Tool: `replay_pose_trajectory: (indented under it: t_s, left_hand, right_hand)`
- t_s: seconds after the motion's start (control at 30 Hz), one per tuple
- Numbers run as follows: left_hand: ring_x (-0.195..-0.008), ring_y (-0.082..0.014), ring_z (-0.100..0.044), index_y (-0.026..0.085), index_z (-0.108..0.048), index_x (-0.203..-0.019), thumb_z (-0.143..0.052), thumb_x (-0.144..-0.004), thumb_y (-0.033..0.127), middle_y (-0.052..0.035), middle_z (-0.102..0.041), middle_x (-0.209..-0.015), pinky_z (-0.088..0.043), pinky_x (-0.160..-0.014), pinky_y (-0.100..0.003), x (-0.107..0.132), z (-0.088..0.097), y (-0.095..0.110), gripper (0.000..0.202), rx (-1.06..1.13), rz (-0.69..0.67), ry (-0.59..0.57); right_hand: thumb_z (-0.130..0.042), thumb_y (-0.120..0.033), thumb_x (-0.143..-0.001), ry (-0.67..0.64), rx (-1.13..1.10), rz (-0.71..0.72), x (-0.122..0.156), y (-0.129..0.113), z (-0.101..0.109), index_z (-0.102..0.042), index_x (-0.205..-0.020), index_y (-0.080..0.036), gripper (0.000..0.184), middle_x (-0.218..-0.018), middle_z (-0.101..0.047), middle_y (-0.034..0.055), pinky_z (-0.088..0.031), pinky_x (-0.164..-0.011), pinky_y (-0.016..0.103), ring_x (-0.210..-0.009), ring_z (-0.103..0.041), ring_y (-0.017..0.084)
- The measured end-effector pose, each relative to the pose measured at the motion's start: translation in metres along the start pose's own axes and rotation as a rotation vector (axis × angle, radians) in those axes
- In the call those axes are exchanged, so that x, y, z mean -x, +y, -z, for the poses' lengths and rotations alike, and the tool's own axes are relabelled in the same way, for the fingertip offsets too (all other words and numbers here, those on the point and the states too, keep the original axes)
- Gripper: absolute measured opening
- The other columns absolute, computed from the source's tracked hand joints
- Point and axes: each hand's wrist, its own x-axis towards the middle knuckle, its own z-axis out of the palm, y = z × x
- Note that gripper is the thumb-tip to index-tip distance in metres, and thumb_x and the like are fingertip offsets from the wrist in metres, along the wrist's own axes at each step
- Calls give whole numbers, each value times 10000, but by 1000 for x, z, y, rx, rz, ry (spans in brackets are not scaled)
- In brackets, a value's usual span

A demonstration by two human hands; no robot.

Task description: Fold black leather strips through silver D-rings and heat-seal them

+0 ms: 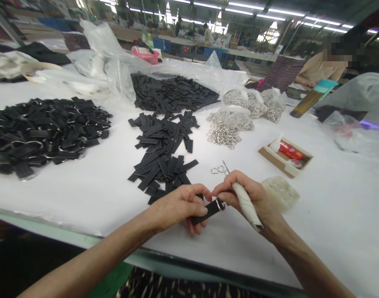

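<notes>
My left hand (180, 206) is closed around a short black strap (208, 212) with a metal ring (220, 204) at its end, low over the white table (84, 182). My right hand (250, 194) pinches at the ring and also grips a white-wrapped tool (247, 205) whose thin metal tip (226, 167) points up and away. Just beyond my hands lies a loose pile of flat black strips (164, 157). Two loose metal rings (218, 169) lie beside the tool tip.
A heap of finished black straps with rings (43, 134) lies at the left. More black strips (171, 93) and piles of metal rings (229, 126) sit farther back, with clear plastic bags (115, 62). A small cardboard tray (284, 156) and a pale pad (279, 191) are right. A seated person (322, 66) works at the far right.
</notes>
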Motion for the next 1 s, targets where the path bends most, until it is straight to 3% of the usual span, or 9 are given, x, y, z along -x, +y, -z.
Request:
replay_pose_trajectory:
  t_s: [0.23,0.33,0.47,0.63,0.73,0.9,1.0]
  left_hand:
    - [-542,-136,-610,191,-457,-1210,-584,-751,176,12,-630,-643,-462,-490,-211,1,-3,1,476,46,-51,26]
    - [-627,-164,-650,186,-462,-1232,-595,-763,185,-17,-665,-698,-502,-557,-249,0,-6,-2,487,116,-70,96]
    - [-678,-190,-674,147,-536,-1154,-667,-714,177,-71,-704,-803,-530,-659,-321,0,-12,-8,461,302,-48,256]
    - [-667,-157,-656,149,-648,-947,-705,-649,107,-39,-709,-770,-514,-697,-294,-2,-23,-12,306,528,-120,339]
    - [-703,-126,-634,131,-677,-870,-718,-637,87,-37,-708,-772,-481,-709,-228,-4,-30,-13,241,596,-146,357]
    - [-662,-116,-622,123,-691,-772,-684,-619,50,-28,-706,-730,-480,-670,-215,-5,-35,-14,170,726,-168,270]
    - [-655,-148,-640,120,-673,-748,-654,-660,92,-42,-703,-708,-507,-652,-258,-3,-33,-13,94,777,-119,219]
  right_hand:
    - [-542,-221,-859,19,-112,-8,-1,1,-4,-571,-836,-195,45,-783,-647,14,-462,-633,260,-753,-598,161]
    - [-559,-211,-850,176,-110,1,3,0,-5,-524,-803,-213,59,-891,-668,14,-478,-683,264,-828,-619,164]
    - [-563,-142,-839,382,84,144,17,-1,-9,-495,-814,-235,117,-938,-676,-2,-485,-718,244,-853,-631,144]
    - [-451,-53,-837,192,356,448,30,7,-24,-519,-845,-229,189,-991,-645,48,-491,-731,304,-896,-592,177]
    - [-413,-36,-838,180,553,571,26,10,-30,-536,-813,-216,219,-919,-662,60,-489,-730,323,-882,-583,191]
    - [-424,-45,-854,248,598,625,25,11,-33,-553,-791,-216,223,-861,-679,44,-487,-707,304,-818,-583,180]
    - [-456,-43,-842,265,464,544,32,18,-35,-545,-790,-225,209,-902,-669,30,-480,-663,280,-822,-565,174]
